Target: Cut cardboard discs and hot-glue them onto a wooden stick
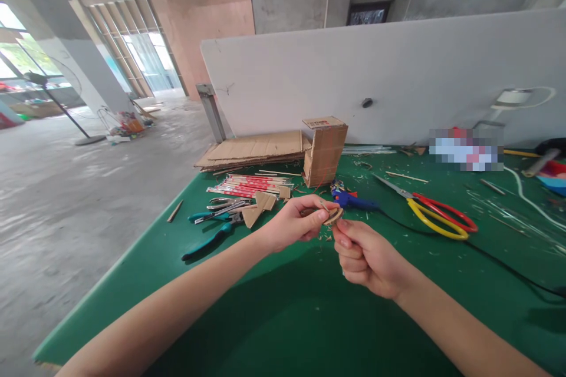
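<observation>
Over the middle of the green table, both hands meet at a small round piece of cardboard (334,216). My left hand (301,221) pinches it from the left between thumb and fingers. From the right, my right hand (365,252) closes thumb and forefinger at its lower edge, the other fingers curled in. Whether the right fingertips hold something separate is too small to tell. Just behind the hands lies a blue glue gun (354,200) with a black cord. A folded cardboard structure (326,153) stands upright beyond them.
Red-and-yellow-handled scissors (442,218) lie open on the right. Teal-handled pliers (212,241), cardboard scraps (260,209) and red-wrapped sticks (247,184) are on the left. Flat cardboard sheets (256,146) rest at the back before a white partition (292,82). The green table's (119,271) edge runs along the left.
</observation>
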Tool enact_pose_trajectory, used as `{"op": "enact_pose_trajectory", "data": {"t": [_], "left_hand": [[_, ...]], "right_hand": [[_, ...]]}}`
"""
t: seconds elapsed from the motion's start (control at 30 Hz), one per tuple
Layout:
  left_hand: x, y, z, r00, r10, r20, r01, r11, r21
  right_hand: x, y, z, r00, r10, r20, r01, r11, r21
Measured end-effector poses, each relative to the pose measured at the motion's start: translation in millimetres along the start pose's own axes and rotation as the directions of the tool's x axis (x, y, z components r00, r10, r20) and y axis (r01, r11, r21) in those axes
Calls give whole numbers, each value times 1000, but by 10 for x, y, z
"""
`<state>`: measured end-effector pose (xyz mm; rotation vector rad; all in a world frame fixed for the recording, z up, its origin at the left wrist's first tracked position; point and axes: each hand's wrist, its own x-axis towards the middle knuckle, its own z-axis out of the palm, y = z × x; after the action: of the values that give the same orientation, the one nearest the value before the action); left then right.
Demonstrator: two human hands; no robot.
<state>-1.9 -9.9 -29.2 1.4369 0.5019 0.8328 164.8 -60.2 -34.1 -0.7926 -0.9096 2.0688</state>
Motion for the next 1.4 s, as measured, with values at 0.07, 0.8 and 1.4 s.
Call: {"op": "enact_pose_trajectory", "data": {"t": [0.07, 0.8, 1.4], "left_hand": [[-3, 77, -17, 999, 29, 19, -31, 994, 102], [26, -43, 6, 985, 164, 49, -153, 712, 685], [136, -283, -188, 985, 46, -167, 24, 918, 395]], "right_hand": [[5, 2, -11, 999, -27, 21, 27, 1000, 4], [340, 177, -233, 716, -687, -127, 564, 675, -475], [225, -333, -921, 563, -801, 203, -244, -396, -885]]}}
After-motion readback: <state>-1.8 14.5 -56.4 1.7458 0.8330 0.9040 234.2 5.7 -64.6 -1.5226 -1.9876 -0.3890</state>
